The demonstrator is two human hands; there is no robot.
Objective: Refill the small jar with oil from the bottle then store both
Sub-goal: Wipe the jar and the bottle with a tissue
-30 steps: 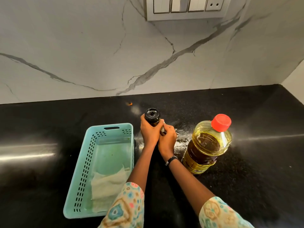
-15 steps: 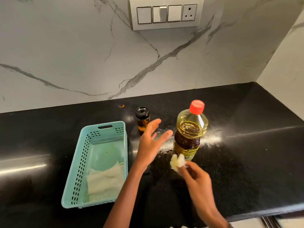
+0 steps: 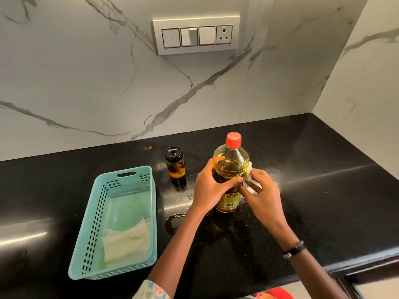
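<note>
Oil bottle (image 3: 231, 169) stands upright on the black bench (image 3: 323, 190), red cap on. Left hand (image 3: 212, 186) grips its middle, right hand (image 3: 262, 193) pinches a tissue wad (image 3: 248, 169) against its side. Small jar (image 3: 176, 167) stands capped just left, near the teal basket (image 3: 95, 223).
</note>
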